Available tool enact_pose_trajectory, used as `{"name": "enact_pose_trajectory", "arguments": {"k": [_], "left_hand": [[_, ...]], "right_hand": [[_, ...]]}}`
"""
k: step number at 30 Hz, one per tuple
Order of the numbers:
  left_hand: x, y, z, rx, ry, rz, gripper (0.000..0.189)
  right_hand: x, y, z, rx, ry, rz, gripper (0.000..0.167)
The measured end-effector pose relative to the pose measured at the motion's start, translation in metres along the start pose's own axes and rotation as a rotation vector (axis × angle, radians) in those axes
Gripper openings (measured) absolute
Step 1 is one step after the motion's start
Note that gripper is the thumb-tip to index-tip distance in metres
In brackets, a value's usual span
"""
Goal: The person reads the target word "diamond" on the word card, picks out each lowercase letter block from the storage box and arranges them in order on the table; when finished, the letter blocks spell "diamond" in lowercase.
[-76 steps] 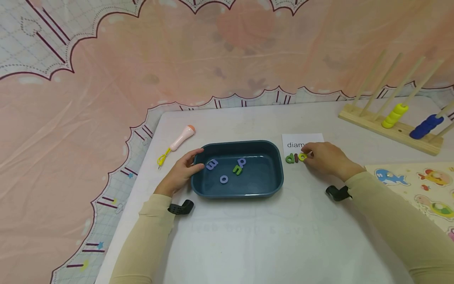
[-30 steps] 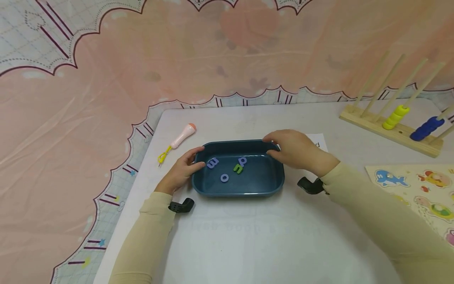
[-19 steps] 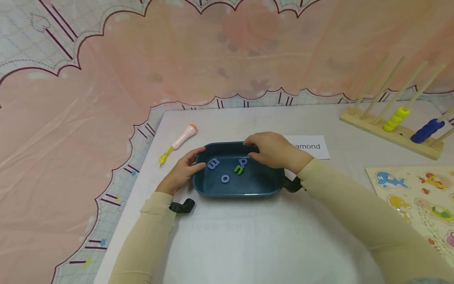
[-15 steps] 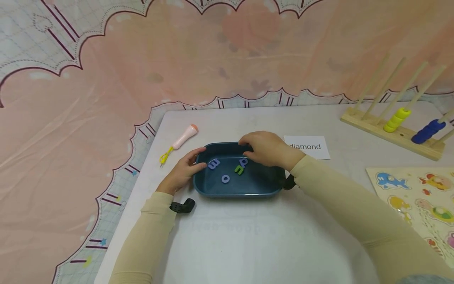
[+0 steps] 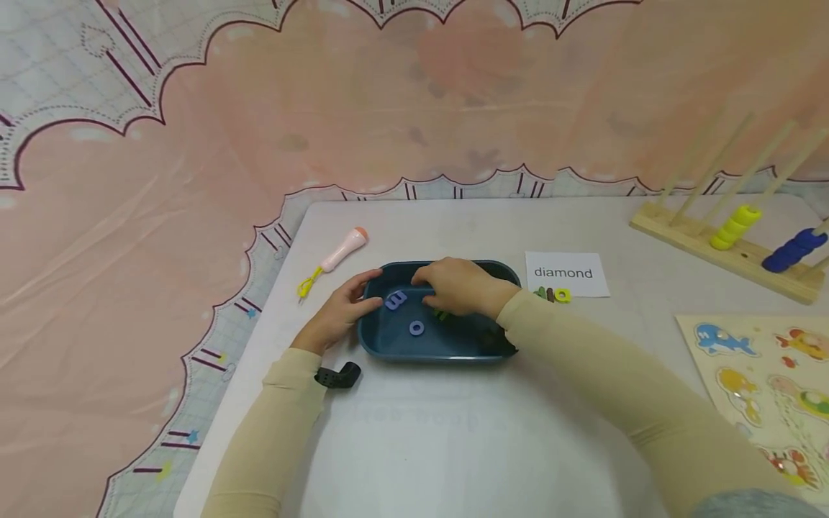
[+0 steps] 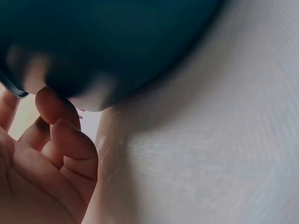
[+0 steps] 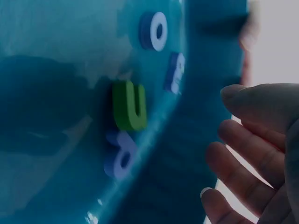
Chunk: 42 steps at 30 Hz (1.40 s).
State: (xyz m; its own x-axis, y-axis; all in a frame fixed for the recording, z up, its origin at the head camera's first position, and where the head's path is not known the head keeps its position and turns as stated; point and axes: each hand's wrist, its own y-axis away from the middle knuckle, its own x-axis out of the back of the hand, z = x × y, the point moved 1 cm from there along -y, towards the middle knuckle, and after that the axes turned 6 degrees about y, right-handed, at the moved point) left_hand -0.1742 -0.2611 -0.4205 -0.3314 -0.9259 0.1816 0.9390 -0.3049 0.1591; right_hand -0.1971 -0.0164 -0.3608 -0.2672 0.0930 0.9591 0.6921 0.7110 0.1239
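A person sits or stands at a white-covered bench (image 5: 421,432), both hands at a dark teal tray (image 5: 440,359) lying between the bench's left edge and its middle, short of the far edge. The left hand (image 5: 333,316) stays at the tray's left end, as before, its grip lightly curled about the rim. The right hand (image 5: 463,288) is what has moved: 2.5 seconds ago it was at the word card, and now it is over the middle of the tray. Its grip is loose and empty, thumb and fingers spread apart; the right wrist view shows it just beside the letters, apart from them.

Four toy letters lie in the tray, as before: a purple m (image 5: 396,300), a purple o (image 7: 148,35), a green u-shaped letter (image 7: 125,107) and, touching or nearly touching it, a purple letter with a round loop (image 7: 114,161). From above, the right hand now hides that looped letter and part of the green one.

To the right, the white card (image 5: 567,262) now shows its whole word, "diamond". Along its lower edge lie a green letter (image 5: 540,292) partly behind the sleeve, a brown letter (image 5: 550,295) and a yellow ring-shaped letter (image 5: 558,296).

A pink stick (image 5: 343,250) lies near the far left corner, a wooden bead rack (image 5: 725,252) near the far right corner, and a board of animal pictures (image 5: 766,360) toward the right edge.
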Motion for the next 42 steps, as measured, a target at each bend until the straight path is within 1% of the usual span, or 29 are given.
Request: {"name": "enact_pose_trajectory", "arguments": {"k": [8,13,18,24,27,33,36,39,42], "left_hand": [[0.0,-0.002,-0.002,0.0,-0.012,-0.004,0.058],[0.002,-0.001,-0.004,-0.009,-0.008,-0.008,0.059],[0.001,-0.001,-0.004,-0.001,-0.006,0.0,0.058],[0.001,-0.001,-0.004,0.0,-0.001,0.005,0.058],[0.001,-0.001,-0.004,0.001,-0.003,0.006,0.058],[0.0,0.001,-0.001,-0.005,-0.006,0.008,0.058],[0.001,0.001,-0.001,-0.006,-0.004,0.007,0.058],[0.001,0.001,-0.002,0.0,-0.008,0.008,0.058],[0.001,0.0,-0.002,0.001,-0.012,0.009,0.058]], "right_hand": [[-0.018,-0.016,-0.005,0.011,-0.024,-0.032,0.041],[-0.024,-0.025,-0.009,0.031,-0.033,-0.022,0.041],[-0.028,-0.031,-0.01,0.029,-0.034,-0.058,0.043],[-0.03,-0.034,-0.009,0.035,-0.045,-0.103,0.047],[-0.031,-0.035,-0.008,0.029,-0.045,-0.111,0.046],[-0.03,-0.035,-0.008,-0.005,-0.073,-0.091,0.039],[-0.029,-0.034,-0.009,0.0,-0.086,-0.082,0.04],[-0.03,-0.034,-0.009,0.012,-0.073,-0.083,0.041],[-0.031,-0.034,-0.009,0.001,-0.074,-0.084,0.04]]}}
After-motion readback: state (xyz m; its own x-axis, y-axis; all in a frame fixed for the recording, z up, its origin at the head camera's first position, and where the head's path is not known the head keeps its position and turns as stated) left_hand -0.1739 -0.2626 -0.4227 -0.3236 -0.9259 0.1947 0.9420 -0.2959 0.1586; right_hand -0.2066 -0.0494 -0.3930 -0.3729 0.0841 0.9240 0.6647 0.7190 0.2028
